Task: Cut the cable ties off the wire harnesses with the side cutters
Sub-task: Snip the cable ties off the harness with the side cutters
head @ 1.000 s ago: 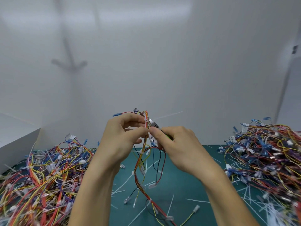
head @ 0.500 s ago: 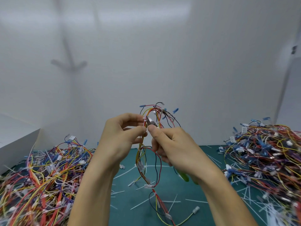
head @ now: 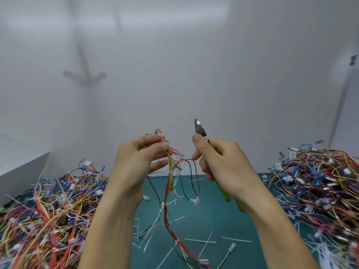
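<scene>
We see a teal surface (head: 223, 216) below us, backed by a plain white wall (head: 194, 74) bearing a faint grey cross-shaped shadow (head: 85, 74). At far left we make out a white box (head: 21, 169).

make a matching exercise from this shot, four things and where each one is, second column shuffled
1 side cutters
2 wire harness
3 cut cable ties
4 white box

a gripped in the left hand, hanging down
b lying loose on the green mat
c at the far left edge
d gripped in the right hand, tip up

Pairs: 1-d, 2-a, 3-b, 4-c
</scene>
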